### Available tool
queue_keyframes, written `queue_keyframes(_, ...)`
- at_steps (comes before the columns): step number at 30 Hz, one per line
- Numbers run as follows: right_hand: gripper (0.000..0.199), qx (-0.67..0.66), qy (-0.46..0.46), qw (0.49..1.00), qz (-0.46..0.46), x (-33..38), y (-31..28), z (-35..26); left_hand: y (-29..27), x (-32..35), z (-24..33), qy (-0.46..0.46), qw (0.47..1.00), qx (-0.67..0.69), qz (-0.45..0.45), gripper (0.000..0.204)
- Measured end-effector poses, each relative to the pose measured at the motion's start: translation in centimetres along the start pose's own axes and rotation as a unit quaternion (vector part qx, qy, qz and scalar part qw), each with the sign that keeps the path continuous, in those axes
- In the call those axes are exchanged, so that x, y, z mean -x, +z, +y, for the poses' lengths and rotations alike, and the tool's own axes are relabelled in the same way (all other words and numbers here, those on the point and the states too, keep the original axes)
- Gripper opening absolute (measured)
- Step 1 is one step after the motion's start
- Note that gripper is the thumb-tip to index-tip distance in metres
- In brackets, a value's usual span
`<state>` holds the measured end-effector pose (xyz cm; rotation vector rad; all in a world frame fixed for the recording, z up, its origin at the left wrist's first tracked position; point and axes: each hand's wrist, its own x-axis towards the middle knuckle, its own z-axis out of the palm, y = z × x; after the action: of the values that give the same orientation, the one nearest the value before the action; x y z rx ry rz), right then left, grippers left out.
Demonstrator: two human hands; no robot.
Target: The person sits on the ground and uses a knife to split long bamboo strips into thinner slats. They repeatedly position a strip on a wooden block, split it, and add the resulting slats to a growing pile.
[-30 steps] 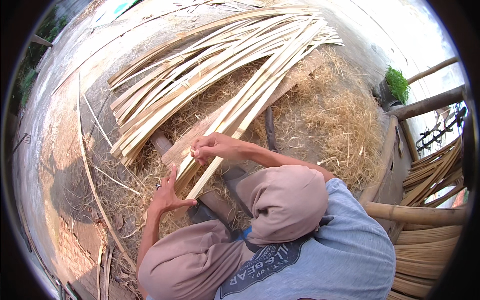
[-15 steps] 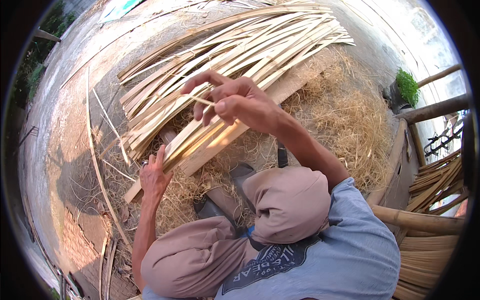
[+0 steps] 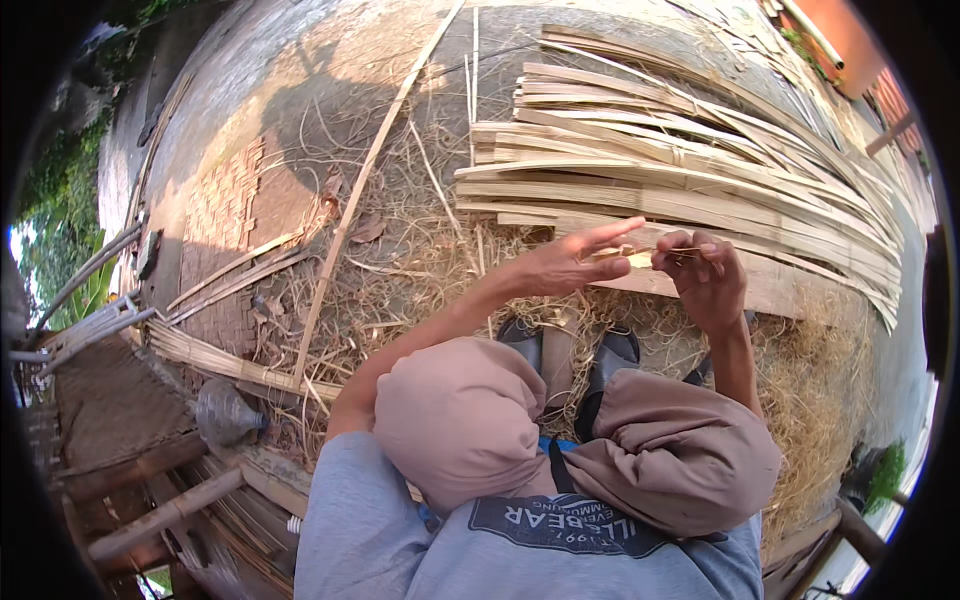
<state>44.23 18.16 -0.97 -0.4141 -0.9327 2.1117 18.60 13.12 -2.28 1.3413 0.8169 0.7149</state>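
Nearest, lower centre: knees in dusty-pink trousers (image 3: pixel 460 415). Curly shavings (image 3: pixel 815 385) heap along the right side. Just right of frame centre we see the right hand (image 3: pixel 712 287) pinching a thin sliver (image 3: pixel 683 252); beside it the left hand (image 3: pixel 570 264) stretches its fingers out, unclenched. Beyond them we note a flat board (image 3: pixel 770 287), then pale split strips (image 3: pixel 640 150) stacked across the upper right.
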Motion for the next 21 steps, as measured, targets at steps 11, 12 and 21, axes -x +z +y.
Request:
queue_keyframes(11,0.032,0.24,0.158,0.955,0.07,-0.3,-0.5,7.7,1.3,15.3,-4.6,-0.101,0.965,0.163,0.177,0.036)
queue_keyframes(12,0.036,0.287,0.164,0.941,0.068,-0.1,0.3,8.2,1.6,16.7,-7.2,-0.058,0.961,0.101,0.25,0.034)
queue_keyframes(21,0.034,0.315,0.212,0.916,0.128,2.3,-0.7,6.6,3.3,38.2,-12.8,-0.233,0.513,-0.354,0.747,0.016)
